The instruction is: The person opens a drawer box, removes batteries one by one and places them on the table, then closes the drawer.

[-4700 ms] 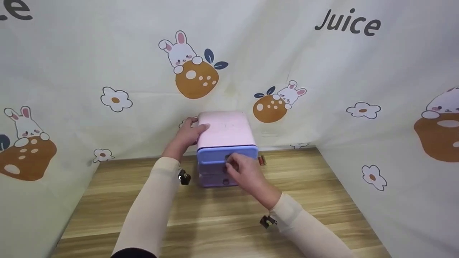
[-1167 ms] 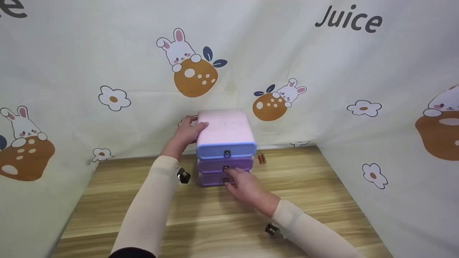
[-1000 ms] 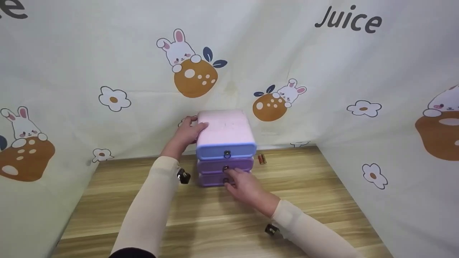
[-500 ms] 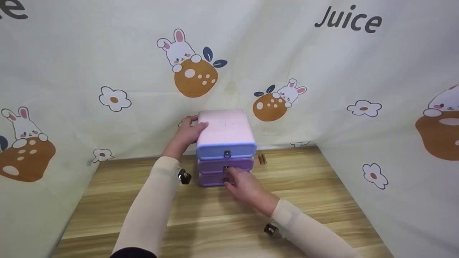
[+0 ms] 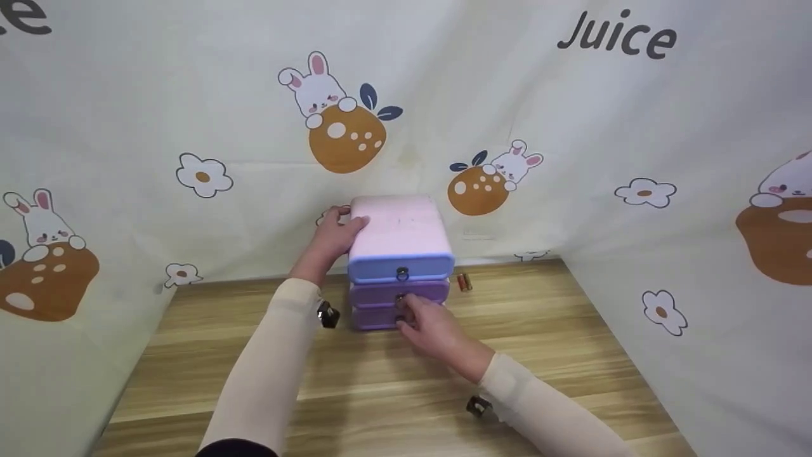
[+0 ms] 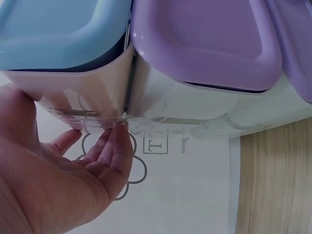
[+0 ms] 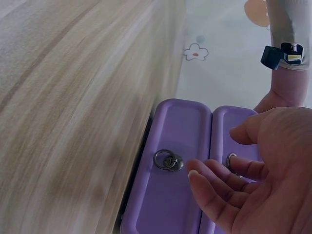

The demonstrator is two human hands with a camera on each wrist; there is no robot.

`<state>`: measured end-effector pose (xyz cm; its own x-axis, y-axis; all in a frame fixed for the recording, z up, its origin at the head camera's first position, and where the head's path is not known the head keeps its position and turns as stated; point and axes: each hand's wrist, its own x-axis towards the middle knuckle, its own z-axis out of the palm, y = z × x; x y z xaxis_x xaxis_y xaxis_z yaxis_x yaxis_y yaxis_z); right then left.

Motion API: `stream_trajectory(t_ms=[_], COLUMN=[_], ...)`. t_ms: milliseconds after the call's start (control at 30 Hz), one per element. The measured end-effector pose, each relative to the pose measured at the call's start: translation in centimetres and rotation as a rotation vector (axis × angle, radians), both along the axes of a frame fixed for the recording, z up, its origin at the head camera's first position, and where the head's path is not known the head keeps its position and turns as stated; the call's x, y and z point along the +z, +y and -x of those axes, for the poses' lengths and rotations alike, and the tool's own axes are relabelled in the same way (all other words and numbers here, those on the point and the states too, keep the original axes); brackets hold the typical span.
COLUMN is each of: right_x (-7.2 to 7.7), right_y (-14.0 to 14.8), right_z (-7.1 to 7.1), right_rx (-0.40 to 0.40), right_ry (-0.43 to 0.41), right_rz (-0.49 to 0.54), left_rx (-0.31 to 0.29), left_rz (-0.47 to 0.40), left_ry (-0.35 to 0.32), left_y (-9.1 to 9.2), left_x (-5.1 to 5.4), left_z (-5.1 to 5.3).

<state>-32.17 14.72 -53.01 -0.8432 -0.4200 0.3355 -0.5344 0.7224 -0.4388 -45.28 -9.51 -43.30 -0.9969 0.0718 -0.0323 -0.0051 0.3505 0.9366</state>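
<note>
A small chest of drawers with a pink top stands against the back wall. Its top drawer front is blue, and the two below are purple. My left hand rests at its left upper edge, thumb on top; in the left wrist view the fingers touch its side. My right hand is at the middle purple drawer. In the right wrist view its index finger hooks into that drawer's ring pull, while other fingers hover by the bottom drawer's ring pull.
Two small batteries lie on the wooden table to the right of the chest. Patterned cloth walls enclose the back and both sides. A dark camera clip sits on each wrist.
My right hand has moved down from the blue drawer's ring to the middle drawer's ring. The blue drawer, earlier slightly out, is now pushed in. My left hand stays put.
</note>
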Motion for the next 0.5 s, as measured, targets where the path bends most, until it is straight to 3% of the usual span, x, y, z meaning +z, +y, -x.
stream_trajectory(t_ms=[500], right_x=[0.31], right_y=[0.26], right_z=[-0.46], right_rx=[0.016], right_ry=[-0.059], right_rz=[0.024], left_rx=[0.021], left_rz=[0.02], left_ry=[0.013], left_y=[0.16], left_x=[-0.15], left_z=[-0.53])
